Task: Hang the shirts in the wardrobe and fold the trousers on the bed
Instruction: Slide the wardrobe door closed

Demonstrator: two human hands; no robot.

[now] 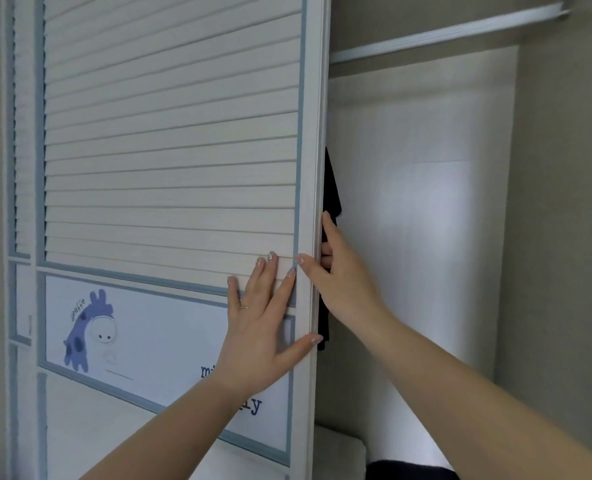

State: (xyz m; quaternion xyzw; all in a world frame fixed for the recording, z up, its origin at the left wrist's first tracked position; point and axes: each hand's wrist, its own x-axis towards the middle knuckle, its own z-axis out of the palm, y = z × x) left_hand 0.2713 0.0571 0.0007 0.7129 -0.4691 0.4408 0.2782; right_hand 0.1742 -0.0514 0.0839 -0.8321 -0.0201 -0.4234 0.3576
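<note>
Pale grey-beige walls frame the wardrobe (426,237), whose white interior stands exposed on your right, with a metal hanging rail (443,36) running across its top. On your left the sliding door (170,133) fills most of the view: white louvred slats edged in dusty blue, and below them a panel printed with a blue cartoon giraffe (88,332) and some dark lettering partly covered by your arm.

Your left hand (260,327) lies flat against the door face near its right edge. Its fingers (270,271) are straight and spread, the tips resting on the lowest slats, while the thumb reaches out to touch the door's edge frame. A thin ring sits on one finger.

Your right hand (339,271) is at the door's free edge. Its thumb lies on the front of the frame, and its fingers (327,223) curl round behind the edge, so that hand grips the door between thumb and fingers.

Just behind that edge, touching your right fingers, hangs a dark shirt (331,188) inside the wardrobe, mostly hidden by the door. At the wardrobe's bottom lie a white folded item (339,452) and a dark piece of cloth (409,471); you cannot tell what they are.
</note>
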